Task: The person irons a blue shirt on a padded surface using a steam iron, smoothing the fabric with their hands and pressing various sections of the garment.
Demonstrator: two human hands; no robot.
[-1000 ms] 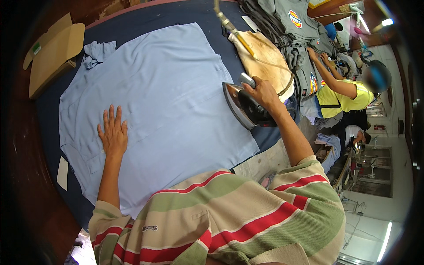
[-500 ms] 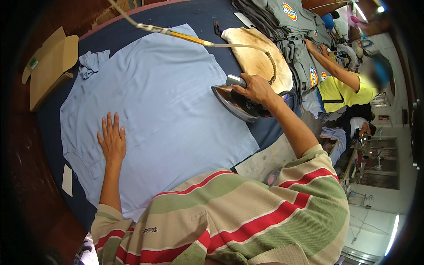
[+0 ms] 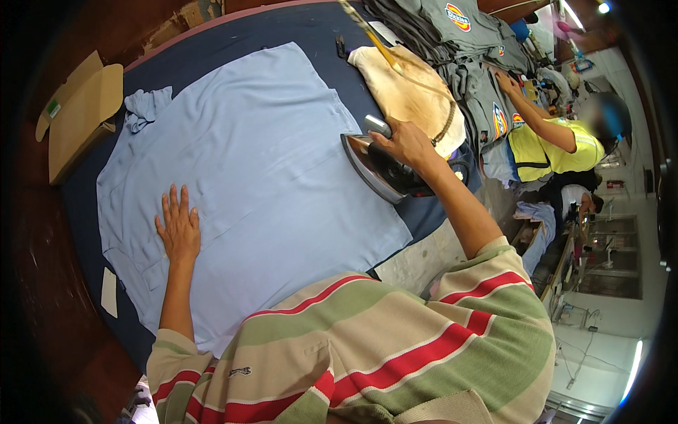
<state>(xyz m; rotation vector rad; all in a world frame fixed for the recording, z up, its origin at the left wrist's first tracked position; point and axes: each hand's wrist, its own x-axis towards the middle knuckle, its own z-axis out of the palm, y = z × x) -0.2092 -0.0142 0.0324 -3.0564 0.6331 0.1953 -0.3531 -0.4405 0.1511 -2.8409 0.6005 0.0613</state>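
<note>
A light blue shirt (image 3: 261, 162) lies spread on a dark blue ironing table, with faint creases toward its left side. My left hand (image 3: 180, 230) rests flat on its left part, fingers stretched and slightly spread. At the shirt's right edge, my right hand (image 3: 409, 145) is wrapped round the handle of a steam iron (image 3: 381, 173). The iron's pointed tip faces up and left over the cloth; its rear is partly hidden by my wrist. A bunched piece of the same blue cloth (image 3: 147, 107) sits at the shirt's upper left.
A scorched beige pad (image 3: 402, 85) lies beyond the iron, crossed by its hose (image 3: 380, 46). Folded grey garments (image 3: 452, 35) are piled at the far right, where a person in a yellow top (image 3: 565, 145) works. An open cardboard box (image 3: 85, 120) and white card (image 3: 109, 292) lie left.
The hose has swung from above the shirt to the right, over the beige pad. The iron stays at the shirt's right edge, and my left hand remains flat in nearly the same place.
</note>
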